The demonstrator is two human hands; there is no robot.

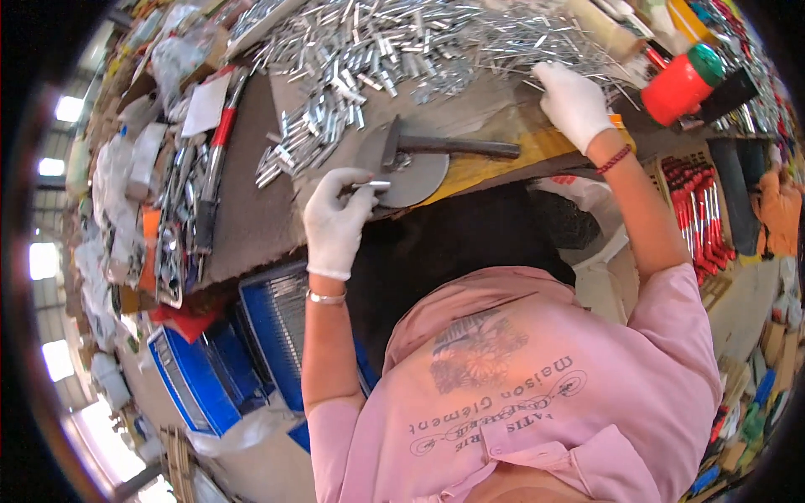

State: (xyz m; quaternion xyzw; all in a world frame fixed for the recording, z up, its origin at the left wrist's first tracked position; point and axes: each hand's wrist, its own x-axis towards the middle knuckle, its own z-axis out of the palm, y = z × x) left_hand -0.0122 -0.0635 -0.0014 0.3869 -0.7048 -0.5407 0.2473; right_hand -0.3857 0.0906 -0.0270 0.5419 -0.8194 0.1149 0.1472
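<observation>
My left hand, in a white glove, pinches a short silvery metal tube at the bench's near edge. The tube points right, above a round grey metal disc. A hammer lies partly over the disc, its head on the left and its dark handle to the right. My right hand, gloved too, reaches to the edge of a pile of thin metal pins. Its fingertips are pressed together; what they hold, if anything, is too small to make out. A heap of short metal tubes spreads left of the pins.
A red can with a green end lies at the right. Red-handled tools fill a crate below it. On the left are a red-and-black bar and metal parts. Blue bins stand below the bench.
</observation>
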